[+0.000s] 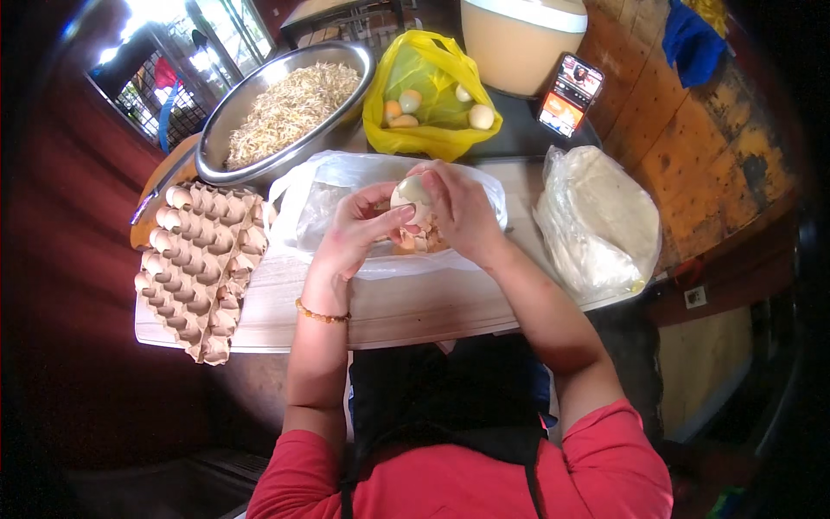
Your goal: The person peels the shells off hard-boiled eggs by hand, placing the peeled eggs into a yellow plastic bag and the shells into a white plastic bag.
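Over a white plastic bag [389, 267], my left hand [364, 224] holds a partly peeled egg [411, 196]. Bare grey-green egg surface shows at its top, with shell still around the lower part. My right hand [462, 211] grips the same egg from the other side, its thumb and fingers against the upper edge; its fingertips are partly hidden. Broken eggshell pieces [426, 241] lie in the white bag just beneath both hands. Behind them, a yellow plastic bag [428, 139] lies spread wide with several eggs [481, 117] inside.
Stacked cardboard egg trays [201, 266] overhang the table [415, 311] at left, with eggs along one edge. Behind them sits a steel bowl [202, 156] of bean sprouts [295, 110]. A filled clear plastic bag [600, 220], a phone [570, 96] and a large tub [525, 48] stand right.
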`<state>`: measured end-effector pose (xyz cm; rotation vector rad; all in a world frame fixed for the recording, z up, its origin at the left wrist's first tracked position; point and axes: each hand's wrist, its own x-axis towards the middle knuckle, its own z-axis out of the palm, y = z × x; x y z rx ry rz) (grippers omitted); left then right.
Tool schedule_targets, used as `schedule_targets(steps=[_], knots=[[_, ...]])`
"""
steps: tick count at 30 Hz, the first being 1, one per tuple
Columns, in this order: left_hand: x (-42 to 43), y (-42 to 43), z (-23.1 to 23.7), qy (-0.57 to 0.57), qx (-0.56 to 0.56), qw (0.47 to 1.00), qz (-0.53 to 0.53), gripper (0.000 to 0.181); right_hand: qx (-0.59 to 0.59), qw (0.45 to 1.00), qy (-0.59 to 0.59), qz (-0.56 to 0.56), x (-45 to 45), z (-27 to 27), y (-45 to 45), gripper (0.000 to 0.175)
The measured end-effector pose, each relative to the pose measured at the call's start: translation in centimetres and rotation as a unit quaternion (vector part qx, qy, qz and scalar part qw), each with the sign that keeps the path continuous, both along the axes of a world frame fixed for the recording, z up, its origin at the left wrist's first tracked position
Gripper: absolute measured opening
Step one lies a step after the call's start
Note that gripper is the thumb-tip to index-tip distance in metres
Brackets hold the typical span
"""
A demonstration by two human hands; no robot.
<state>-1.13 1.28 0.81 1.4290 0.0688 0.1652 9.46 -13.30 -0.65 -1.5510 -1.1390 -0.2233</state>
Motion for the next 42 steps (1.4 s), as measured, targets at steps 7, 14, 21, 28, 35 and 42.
schedule_targets(steps=[7,14,21,28,35,42], knots=[[0.0,0.1,0.0,-0.012,-0.006,1.000,-0.017,0.040,-0.004,1.000,0.012,-0.020,0.2,-0.1,0.1,0.020],[-0.1,0.1,0.1,-0.029,-0.060,0.997,-0.030,0.043,0.004,0.986,0.166,0.004,0.4,-0.1,0.1,0.022],[-0.2,1.0,-0.6,-0.058,-0.208,0.973,-0.077,0.042,-0.001,0.999,0.026,-0.034,0.9,-1.9,1.0,0.013],[0.3,1.8,-1.7,-0.090,-0.314,0.940,-0.098,0.043,-0.155,0.981,-0.040,-0.112,1.1,-2.3,1.2,0.009],[0.6,-0.3,0.1,-0.102,-0.120,0.984,0.081,0.036,0.028,0.989,-0.116,-0.089,0.0,-0.3,1.0,0.023],[1.2,-1.9,-1.0,-0.085,0.060,0.982,0.157,0.043,0.038,0.997,0.072,-0.007,-0.5,-0.1,0.6,0.024]])
